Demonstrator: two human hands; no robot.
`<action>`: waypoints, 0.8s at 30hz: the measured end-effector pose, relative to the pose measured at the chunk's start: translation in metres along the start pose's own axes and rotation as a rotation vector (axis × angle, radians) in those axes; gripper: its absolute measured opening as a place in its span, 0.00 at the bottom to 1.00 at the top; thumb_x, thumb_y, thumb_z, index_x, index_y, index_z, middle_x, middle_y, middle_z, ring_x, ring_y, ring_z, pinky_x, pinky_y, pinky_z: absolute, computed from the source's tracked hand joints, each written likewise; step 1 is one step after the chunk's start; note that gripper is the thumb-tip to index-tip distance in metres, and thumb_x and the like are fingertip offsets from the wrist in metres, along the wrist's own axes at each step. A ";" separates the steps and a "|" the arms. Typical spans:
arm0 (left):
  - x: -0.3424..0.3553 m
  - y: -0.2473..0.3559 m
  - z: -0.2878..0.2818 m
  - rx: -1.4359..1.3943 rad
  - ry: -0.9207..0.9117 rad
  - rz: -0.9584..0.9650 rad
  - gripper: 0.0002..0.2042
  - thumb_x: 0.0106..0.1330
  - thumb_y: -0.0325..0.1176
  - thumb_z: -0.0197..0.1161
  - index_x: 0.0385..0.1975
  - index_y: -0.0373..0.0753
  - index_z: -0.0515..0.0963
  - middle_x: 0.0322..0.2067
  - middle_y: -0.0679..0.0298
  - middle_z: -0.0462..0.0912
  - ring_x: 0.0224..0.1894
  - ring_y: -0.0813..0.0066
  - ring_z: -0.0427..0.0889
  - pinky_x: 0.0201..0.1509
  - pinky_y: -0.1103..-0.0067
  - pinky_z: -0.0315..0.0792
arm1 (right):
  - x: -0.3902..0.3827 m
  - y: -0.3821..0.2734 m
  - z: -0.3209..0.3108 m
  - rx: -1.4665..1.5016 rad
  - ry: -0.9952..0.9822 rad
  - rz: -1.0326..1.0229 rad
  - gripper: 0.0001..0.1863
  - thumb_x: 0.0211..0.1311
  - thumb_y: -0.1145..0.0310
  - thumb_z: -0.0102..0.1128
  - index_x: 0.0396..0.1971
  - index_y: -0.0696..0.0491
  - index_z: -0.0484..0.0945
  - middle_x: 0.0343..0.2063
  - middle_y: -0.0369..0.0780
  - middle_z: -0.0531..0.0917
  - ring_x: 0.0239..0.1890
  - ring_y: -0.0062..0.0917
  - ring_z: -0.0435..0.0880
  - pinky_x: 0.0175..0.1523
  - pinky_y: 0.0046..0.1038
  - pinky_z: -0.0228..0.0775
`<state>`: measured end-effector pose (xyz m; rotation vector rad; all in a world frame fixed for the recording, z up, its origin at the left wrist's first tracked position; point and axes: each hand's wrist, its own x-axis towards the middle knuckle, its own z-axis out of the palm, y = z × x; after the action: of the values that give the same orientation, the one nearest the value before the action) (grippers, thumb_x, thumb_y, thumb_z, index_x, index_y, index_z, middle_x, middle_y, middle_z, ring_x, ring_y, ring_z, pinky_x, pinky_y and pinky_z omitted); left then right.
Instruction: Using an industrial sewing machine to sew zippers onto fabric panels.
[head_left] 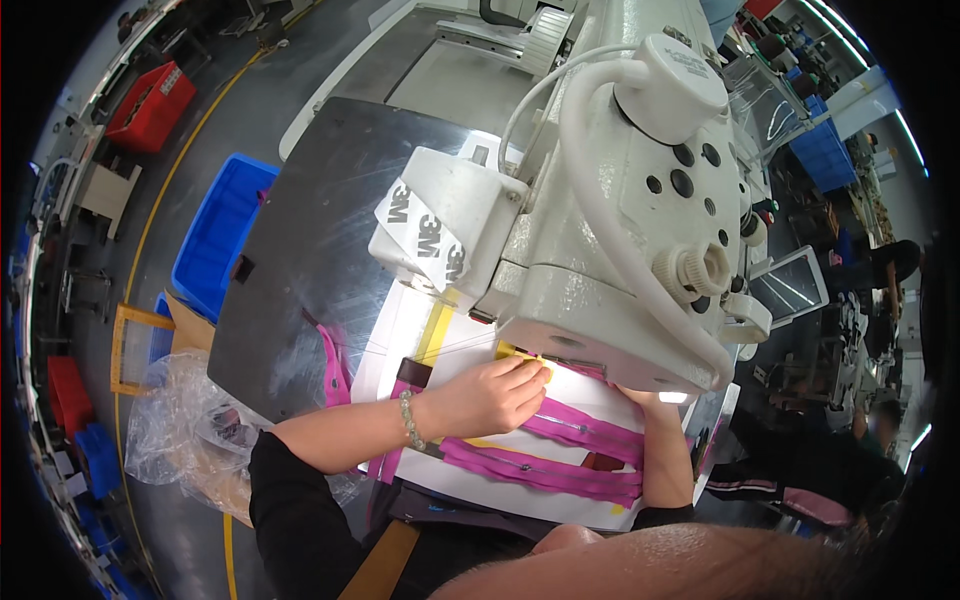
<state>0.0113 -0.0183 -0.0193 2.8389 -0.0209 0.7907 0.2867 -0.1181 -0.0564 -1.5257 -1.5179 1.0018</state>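
A person is sitting at a white industrial sewing machine (pixel 610 200), seen from above through a wide, curved lens. The left hand (pixel 490 395) is reaching in from the lower left, a beaded bracelet (pixel 408 420) on its wrist. Its fingers are pinched together at the tips, pressing on a small yellow tab (pixel 530 358) right at the foot of the machine head, where a bright work light is shining.

Magenta fabric strips (pixel 560 450) are lying flat on a white template board (pixel 420 340) that rests on the grey metal machine table (pixel 330 220). The long axis of the strips is running roughly left to right, tilting slightly down toward the person's right. They are lying just below and to the right of the left hand, with their upper band touching the underside of its fingers. A further end of magenta fabric is trailing off the board's left edge, beyond the left wrist.

The right hand (pixel 665 430) is mostly hidden beneath the overhanging machine head. Only the wrist and forearm are showing, resting at the right end of the strips, so whether its fingers are apart or closed cannot be told. The left hand is the one nearer the needle area and the yellow tab.

To the left, on the floor, a blue plastic bin (pixel 220 230), a red crate (pixel 150 105) and a crumpled clear plastic bag (pixel 180 420) are standing well apart from the work.
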 end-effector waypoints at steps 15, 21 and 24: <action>0.004 0.000 -0.007 0.010 0.001 -0.011 0.09 0.52 0.29 0.59 0.30 0.31 0.77 0.40 0.55 0.80 0.46 0.66 0.78 0.52 0.76 0.73 | 0.009 -0.012 0.004 -0.229 -0.096 0.116 0.26 0.60 0.65 0.57 0.58 0.57 0.66 0.53 0.46 0.75 0.56 0.32 0.75 0.59 0.32 0.66; 0.005 -0.002 -0.011 0.044 -0.022 0.023 0.09 0.51 0.30 0.60 0.30 0.32 0.78 0.37 0.58 0.80 0.40 0.69 0.78 0.47 0.77 0.73 | 0.018 -0.014 0.001 -0.318 -0.118 0.168 0.25 0.60 0.66 0.57 0.57 0.57 0.68 0.52 0.46 0.77 0.55 0.31 0.76 0.58 0.32 0.66; 0.003 -0.001 -0.010 0.014 -0.054 -0.001 0.09 0.51 0.30 0.60 0.31 0.33 0.78 0.34 0.61 0.79 0.39 0.71 0.78 0.46 0.79 0.72 | 0.020 -0.017 0.005 -0.359 -0.123 0.198 0.24 0.59 0.66 0.57 0.56 0.57 0.69 0.51 0.46 0.77 0.54 0.31 0.76 0.58 0.32 0.67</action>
<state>0.0092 -0.0155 -0.0095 2.8725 -0.0226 0.7161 0.2747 -0.0974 -0.0435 -1.9256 -1.7282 0.9858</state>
